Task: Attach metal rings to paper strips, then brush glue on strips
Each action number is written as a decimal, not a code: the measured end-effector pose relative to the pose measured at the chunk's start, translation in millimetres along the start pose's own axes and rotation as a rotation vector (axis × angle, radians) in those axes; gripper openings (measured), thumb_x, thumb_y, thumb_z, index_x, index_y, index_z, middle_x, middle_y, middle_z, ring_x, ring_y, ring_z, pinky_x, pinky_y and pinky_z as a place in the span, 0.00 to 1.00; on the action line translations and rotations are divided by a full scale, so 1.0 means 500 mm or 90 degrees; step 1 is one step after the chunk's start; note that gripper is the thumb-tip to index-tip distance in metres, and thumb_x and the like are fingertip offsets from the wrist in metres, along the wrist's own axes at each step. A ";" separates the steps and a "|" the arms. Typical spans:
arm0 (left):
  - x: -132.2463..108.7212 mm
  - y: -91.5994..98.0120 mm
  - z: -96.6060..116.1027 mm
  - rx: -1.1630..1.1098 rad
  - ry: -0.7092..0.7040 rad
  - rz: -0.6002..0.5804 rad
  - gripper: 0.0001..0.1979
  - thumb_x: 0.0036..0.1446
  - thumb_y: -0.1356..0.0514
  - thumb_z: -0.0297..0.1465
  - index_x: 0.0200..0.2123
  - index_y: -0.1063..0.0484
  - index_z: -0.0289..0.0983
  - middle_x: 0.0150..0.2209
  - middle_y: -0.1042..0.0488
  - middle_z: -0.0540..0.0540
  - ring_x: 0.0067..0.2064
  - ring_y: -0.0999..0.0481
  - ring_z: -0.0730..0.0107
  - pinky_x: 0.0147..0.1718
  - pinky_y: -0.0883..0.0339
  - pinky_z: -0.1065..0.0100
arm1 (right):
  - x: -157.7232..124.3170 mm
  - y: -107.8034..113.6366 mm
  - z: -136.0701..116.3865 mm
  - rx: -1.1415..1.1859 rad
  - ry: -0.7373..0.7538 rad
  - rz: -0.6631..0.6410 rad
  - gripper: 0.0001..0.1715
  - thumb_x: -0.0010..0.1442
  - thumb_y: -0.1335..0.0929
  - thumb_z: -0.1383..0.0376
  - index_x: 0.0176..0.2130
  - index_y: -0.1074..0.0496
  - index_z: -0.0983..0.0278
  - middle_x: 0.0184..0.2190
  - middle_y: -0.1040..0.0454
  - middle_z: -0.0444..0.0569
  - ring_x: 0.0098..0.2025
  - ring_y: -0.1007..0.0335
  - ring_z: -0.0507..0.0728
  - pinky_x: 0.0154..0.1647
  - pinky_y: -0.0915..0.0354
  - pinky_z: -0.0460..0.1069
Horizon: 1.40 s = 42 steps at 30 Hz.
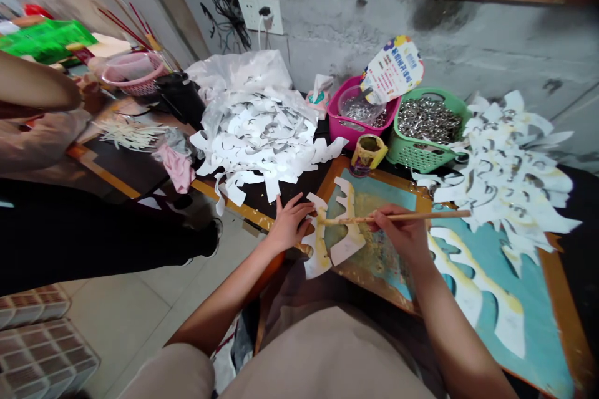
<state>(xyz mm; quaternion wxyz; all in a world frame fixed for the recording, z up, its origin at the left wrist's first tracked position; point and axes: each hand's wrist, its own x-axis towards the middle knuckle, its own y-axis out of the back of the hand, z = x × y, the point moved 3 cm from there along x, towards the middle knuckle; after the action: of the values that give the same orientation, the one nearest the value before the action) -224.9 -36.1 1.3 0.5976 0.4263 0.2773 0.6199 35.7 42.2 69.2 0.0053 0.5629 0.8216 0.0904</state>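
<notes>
My right hand (401,234) grips a thin wooden brush (435,216) coated with yellowish glue toward its tip. The tip rests on a white cut-out piece (317,255) with scalloped edges and yellow smears. Fingers spread, my left hand (290,225) lies against the left edge of that piece. Beside it is a second white cut-out piece (349,246), also smeared yellow, on the teal board (397,190). Behind them stands a small glue-crusted pot (367,156).
A heap of white cut-outs (262,131) lies back left; glue-marked ones (519,168) are piled at right. A magenta basket (337,128) and a green basket (421,156) hold metal parts. More cut-outs (508,318) lie front right. A co-worker's arm (37,84) is at left.
</notes>
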 end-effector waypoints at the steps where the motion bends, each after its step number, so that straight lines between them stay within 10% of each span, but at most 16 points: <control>1: 0.000 0.000 0.000 -0.001 0.000 -0.001 0.16 0.65 0.48 0.29 0.51 0.26 0.42 0.57 0.24 0.42 0.70 0.44 0.46 0.64 0.80 0.28 | 0.000 -0.003 -0.003 -0.005 -0.008 -0.024 0.15 0.58 0.28 0.53 0.29 0.22 0.62 0.23 0.23 0.46 0.24 0.26 0.55 0.26 0.27 0.48; 42: -0.007 0.025 0.019 -0.022 -0.053 -0.073 0.25 0.58 0.40 0.35 0.59 0.33 0.38 0.62 0.31 0.36 0.71 0.49 0.39 0.64 0.84 0.29 | -0.005 -0.004 -0.003 -0.095 0.065 0.048 0.13 0.60 0.30 0.59 0.28 0.23 0.63 0.22 0.23 0.46 0.24 0.26 0.54 0.25 0.29 0.46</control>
<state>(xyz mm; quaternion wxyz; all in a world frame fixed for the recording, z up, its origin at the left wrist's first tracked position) -223.4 -42.7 15.6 0.6500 0.4250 0.2656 0.5712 34.6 38.8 70.1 0.0019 0.5861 0.7900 0.1801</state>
